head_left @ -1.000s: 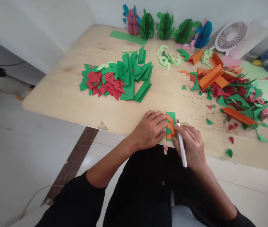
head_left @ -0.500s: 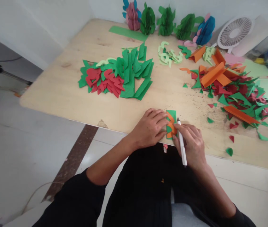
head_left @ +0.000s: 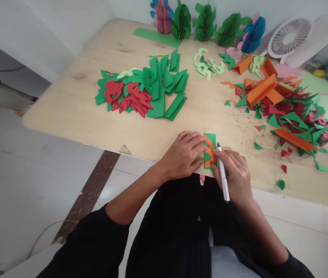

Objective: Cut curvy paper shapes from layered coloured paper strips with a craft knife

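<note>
Near the table's front edge lies a small green paper strip (head_left: 213, 138) with a curvy orange paper cutout (head_left: 209, 152) on top of it. My left hand (head_left: 183, 155) rests flat from the left, its fingertips on the cutout and the strip's left edge. My right hand (head_left: 235, 173) grips a white pen (head_left: 224, 175), dark tip pointing away from me and lying just right of the strip. Fingertips of that hand also touch the lower right part of the cutout. Under my fingers, part of both papers is hidden.
Red cutouts (head_left: 135, 96) and folded green paper pieces (head_left: 159, 88) lie at left. Orange, red and green scraps (head_left: 291, 112) are heaped at right. Pale green cutouts (head_left: 203, 69), honeycomb paper figures (head_left: 205, 23) and a white fan (head_left: 289, 38) stand farther back.
The view has tilted very slightly. Both hands, the pen and the papers keep practically the same places.
</note>
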`<action>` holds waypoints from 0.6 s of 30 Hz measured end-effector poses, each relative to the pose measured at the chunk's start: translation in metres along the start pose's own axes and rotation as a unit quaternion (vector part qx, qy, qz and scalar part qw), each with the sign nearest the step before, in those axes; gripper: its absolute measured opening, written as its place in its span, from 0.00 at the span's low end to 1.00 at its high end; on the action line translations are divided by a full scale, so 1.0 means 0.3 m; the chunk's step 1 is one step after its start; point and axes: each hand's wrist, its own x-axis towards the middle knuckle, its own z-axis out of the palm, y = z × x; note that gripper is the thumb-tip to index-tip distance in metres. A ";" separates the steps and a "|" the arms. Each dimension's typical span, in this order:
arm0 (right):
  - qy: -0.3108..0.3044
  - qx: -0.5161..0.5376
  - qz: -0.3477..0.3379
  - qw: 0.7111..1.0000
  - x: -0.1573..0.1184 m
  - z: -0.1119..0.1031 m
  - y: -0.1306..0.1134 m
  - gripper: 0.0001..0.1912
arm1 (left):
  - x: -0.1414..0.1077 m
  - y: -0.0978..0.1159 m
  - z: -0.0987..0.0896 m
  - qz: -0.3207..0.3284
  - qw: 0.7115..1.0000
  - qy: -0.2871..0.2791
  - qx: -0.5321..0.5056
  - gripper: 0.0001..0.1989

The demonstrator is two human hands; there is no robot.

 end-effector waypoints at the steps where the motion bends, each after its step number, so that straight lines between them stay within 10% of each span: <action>1: 0.000 -0.001 0.001 1.000 0.001 0.000 -0.001 0.17 | 0.000 0.000 0.001 0.000 1.000 0.000 0.000 0.15; 18: 0.005 -0.015 0.013 1.000 -0.017 -0.004 0.003 0.15 | -0.003 -0.007 0.008 0.008 1.000 0.005 0.004 0.15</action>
